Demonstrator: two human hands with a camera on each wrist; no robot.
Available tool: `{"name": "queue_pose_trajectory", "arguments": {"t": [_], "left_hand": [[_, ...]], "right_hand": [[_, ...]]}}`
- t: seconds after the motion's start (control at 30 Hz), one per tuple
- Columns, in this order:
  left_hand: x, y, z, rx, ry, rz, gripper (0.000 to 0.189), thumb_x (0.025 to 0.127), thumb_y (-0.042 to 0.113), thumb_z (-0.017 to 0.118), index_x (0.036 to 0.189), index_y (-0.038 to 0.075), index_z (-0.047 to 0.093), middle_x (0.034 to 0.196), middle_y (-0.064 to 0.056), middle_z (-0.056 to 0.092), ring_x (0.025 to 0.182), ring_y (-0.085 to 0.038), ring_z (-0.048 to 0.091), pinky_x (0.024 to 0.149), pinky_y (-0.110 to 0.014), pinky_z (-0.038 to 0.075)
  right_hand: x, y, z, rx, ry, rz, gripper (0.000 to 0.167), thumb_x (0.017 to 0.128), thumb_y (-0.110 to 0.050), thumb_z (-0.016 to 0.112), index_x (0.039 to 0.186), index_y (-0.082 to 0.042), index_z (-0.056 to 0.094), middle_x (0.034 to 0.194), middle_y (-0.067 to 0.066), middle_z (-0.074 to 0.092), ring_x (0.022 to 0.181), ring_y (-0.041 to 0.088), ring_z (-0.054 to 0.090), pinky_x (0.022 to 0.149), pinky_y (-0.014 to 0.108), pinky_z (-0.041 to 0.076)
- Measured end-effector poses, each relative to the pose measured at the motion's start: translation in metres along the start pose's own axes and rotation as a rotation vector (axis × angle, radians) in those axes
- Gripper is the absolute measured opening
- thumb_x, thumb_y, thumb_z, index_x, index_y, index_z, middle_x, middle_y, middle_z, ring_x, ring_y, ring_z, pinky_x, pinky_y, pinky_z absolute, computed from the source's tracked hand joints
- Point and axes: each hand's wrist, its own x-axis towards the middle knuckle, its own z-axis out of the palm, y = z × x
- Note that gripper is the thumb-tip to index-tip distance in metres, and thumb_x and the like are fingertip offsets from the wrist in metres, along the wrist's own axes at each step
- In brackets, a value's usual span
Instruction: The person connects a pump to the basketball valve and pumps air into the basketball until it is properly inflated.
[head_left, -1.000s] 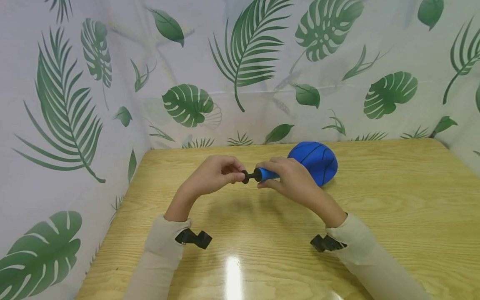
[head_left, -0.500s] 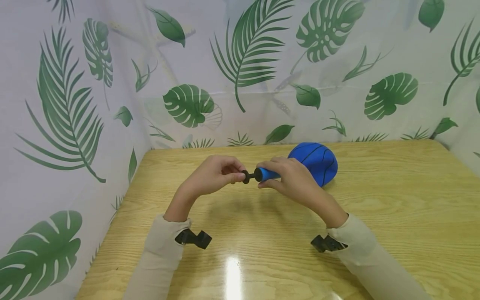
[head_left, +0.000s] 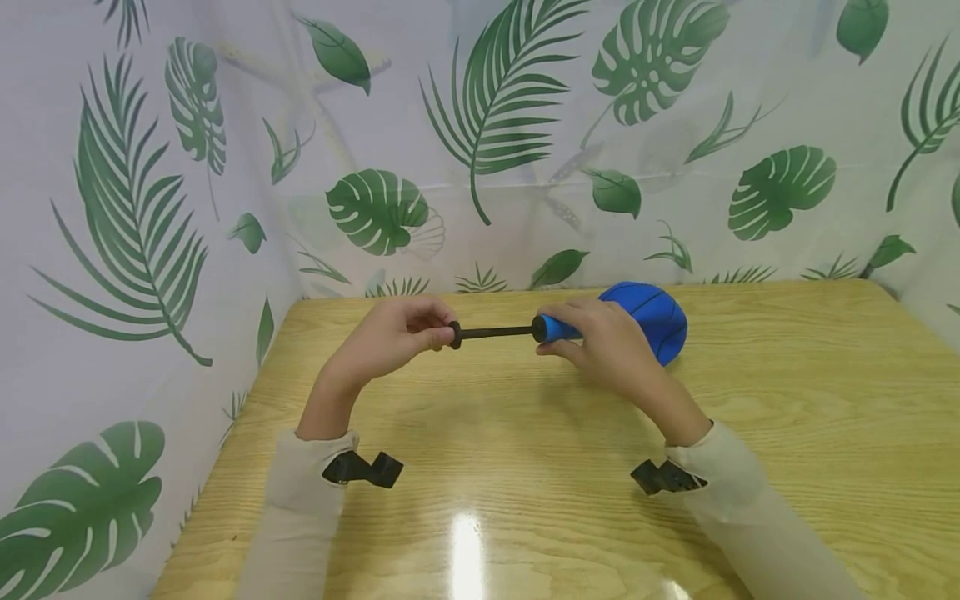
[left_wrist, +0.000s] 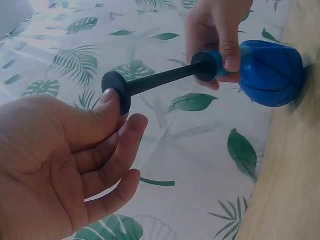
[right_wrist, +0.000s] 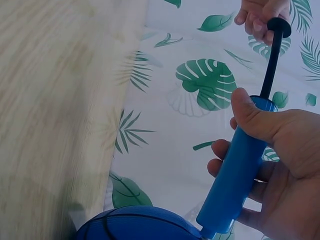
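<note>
A blue hand pump [right_wrist: 235, 180] with a black plunger rod [head_left: 497, 332] is held level above the table. My right hand [head_left: 611, 342] grips its blue barrel, fingers and thumb wrapped round it. At the rod's end, the left hand [head_left: 393, 337] pinches the round black handle [left_wrist: 116, 92] between thumb and fingers; its other fingers are loosely curled. A long stretch of rod shows out of the barrel. Against the pump's far end sits a blue ball [head_left: 660, 321] with black lines, dented and underinflated. In the right wrist view the barrel's tip meets the ball.
The wooden table [head_left: 480, 450] spreads under both hands. A white cloth [head_left: 517, 150] printed with green leaves hangs behind it and on the left side. Black camera mounts [head_left: 363, 469] are strapped at both wrists.
The left hand has pulled the plunger handle out to the left, so much more rod shows. The right hand, barrel and ball have shifted slightly to the right.
</note>
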Motion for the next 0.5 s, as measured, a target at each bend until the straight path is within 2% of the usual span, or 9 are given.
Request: {"name": "queue_pose_trajectory", "arguments": {"t": [0.13,0.5], "left_hand": [[-0.0015,-0.0023,-0.0043,0.005,0.008,-0.004,0.010,0.097,0.005,0.067,0.106,0.001,0.071,0.095,-0.011,0.073,0.088,-0.024,0.070,0.081,-0.034,0.057],[0.0007,-0.0037,0.0000,0.008,-0.012,-0.002,0.006,0.097,0.001,0.067,0.102,0.000,0.069,0.094,-0.012,0.071,0.085,-0.023,0.069,0.078,-0.031,0.056]], "right_hand": [[0.0004,0.0008,-0.0020,-0.004,-0.001,0.001,0.047,0.085,-0.029,0.081,0.127,-0.010,0.071,0.115,0.012,0.074,0.105,0.035,0.069,0.092,0.054,0.052],[0.0009,0.0000,0.0012,0.003,-0.020,-0.007,0.042,0.086,-0.024,0.082,0.123,-0.008,0.071,0.108,0.013,0.073,0.099,0.034,0.069,0.087,0.054,0.054]]}}
